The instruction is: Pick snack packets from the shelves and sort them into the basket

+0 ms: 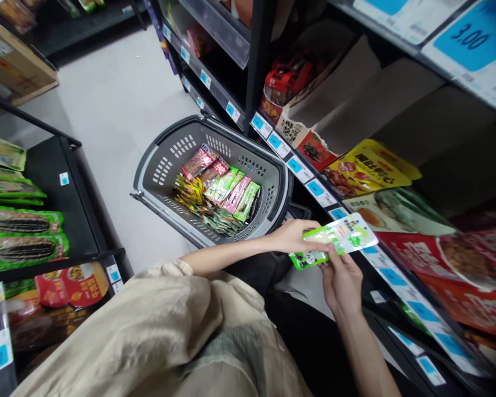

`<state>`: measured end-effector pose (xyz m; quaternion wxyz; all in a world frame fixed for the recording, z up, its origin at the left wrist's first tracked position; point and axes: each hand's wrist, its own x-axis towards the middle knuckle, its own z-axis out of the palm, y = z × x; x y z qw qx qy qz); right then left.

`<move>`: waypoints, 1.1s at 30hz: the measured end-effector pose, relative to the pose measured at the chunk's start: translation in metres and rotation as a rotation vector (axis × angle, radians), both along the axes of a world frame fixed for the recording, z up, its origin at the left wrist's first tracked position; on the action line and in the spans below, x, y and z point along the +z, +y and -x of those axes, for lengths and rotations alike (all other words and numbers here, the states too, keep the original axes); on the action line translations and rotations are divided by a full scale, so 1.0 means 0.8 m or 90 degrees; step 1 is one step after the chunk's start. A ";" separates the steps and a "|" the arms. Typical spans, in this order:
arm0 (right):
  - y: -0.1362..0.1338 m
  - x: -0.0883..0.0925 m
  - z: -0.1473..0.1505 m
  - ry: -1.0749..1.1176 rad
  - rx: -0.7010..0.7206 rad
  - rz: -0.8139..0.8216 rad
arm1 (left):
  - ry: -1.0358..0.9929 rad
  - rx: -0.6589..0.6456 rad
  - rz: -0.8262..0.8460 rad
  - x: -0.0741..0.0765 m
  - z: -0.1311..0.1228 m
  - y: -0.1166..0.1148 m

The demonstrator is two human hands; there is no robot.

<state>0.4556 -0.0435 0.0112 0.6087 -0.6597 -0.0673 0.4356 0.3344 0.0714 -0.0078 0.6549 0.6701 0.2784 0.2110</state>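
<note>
Both my hands are closed on green-and-white snack packets (pixel 347 234), held in front of the shelf beside the basket. My left hand (pixel 291 237) grips the left end, its fingertips partly hidden behind the packaging. At the lower edge, my right hand (pixel 343 273) pinches the packets between thumb and fingers. They appear stacked or overlapping; how many there are I cannot tell. Just left of my hands stands a grey shopping basket (pixel 149 168) on the floor. Inside it lie red packets (pixel 198 161), yellow packets (pixel 189 190), green packets (pixel 247 202) and pink packets (pixel 236 193).
A shelf edge with blue-and-white price labels (pixel 316 190) runs along my right. It carries yellow snack bags (pixel 366 165) and red bags (pixel 450 251). To the left, a black rack (pixel 62 187) holds green bags (pixel 22 251). A cardboard box (pixel 20 66) stands farther back on the pale floor.
</note>
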 end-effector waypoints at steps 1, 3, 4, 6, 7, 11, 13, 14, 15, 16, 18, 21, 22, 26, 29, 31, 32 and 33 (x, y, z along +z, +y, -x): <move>0.001 0.000 0.000 0.002 0.001 0.005 | -0.001 0.000 -0.001 -0.001 0.000 0.001; 0.006 -0.001 0.001 0.001 0.010 0.009 | -0.012 0.025 0.006 -0.005 -0.001 0.005; 0.009 -0.001 0.002 -0.002 0.015 0.009 | -0.019 0.050 0.009 -0.006 -0.001 0.007; 0.011 -0.003 0.001 -0.019 0.018 0.010 | -0.032 0.100 0.014 -0.009 -0.003 0.011; 0.011 -0.005 0.000 -0.030 0.019 0.010 | -0.040 0.119 0.019 -0.011 -0.003 0.013; 0.001 -0.013 -0.002 -0.049 0.051 0.021 | -0.059 0.158 0.094 -0.011 -0.006 0.015; -0.003 -0.012 0.000 -0.038 0.086 0.035 | -0.082 0.189 0.168 -0.005 -0.005 0.014; -0.003 -0.009 0.002 -0.034 0.100 0.039 | -0.099 0.205 0.213 -0.001 -0.004 0.014; -0.002 -0.006 0.004 -0.033 0.112 0.038 | -0.117 0.221 0.255 0.003 -0.003 0.014; 0.000 -0.002 0.006 -0.036 0.124 0.032 | -0.132 0.232 0.290 0.008 -0.002 0.015; 0.004 0.003 0.009 -0.046 0.147 0.020 | -0.159 0.249 0.321 0.015 0.002 0.017; 0.000 0.004 0.007 -0.051 0.187 0.013 | -0.196 0.258 0.292 0.020 0.005 0.020; -0.004 0.003 0.006 -0.049 0.197 0.016 | -0.204 0.258 0.285 0.021 0.006 0.021; -0.018 -0.006 0.005 -0.043 0.246 0.025 | -0.221 0.264 0.299 0.024 0.009 0.022; -0.014 -0.009 0.012 -0.075 0.316 -0.008 | -0.248 0.290 0.294 0.031 0.011 0.025; -0.011 -0.008 0.018 -0.188 0.373 -0.038 | -0.254 0.302 0.284 0.038 0.012 0.028; -0.012 -0.009 0.020 -0.288 0.404 -0.054 | -0.250 0.305 0.281 0.041 0.013 0.030; -0.013 -0.009 0.023 -0.412 0.436 -0.072 | -0.244 0.311 0.278 0.044 0.013 0.031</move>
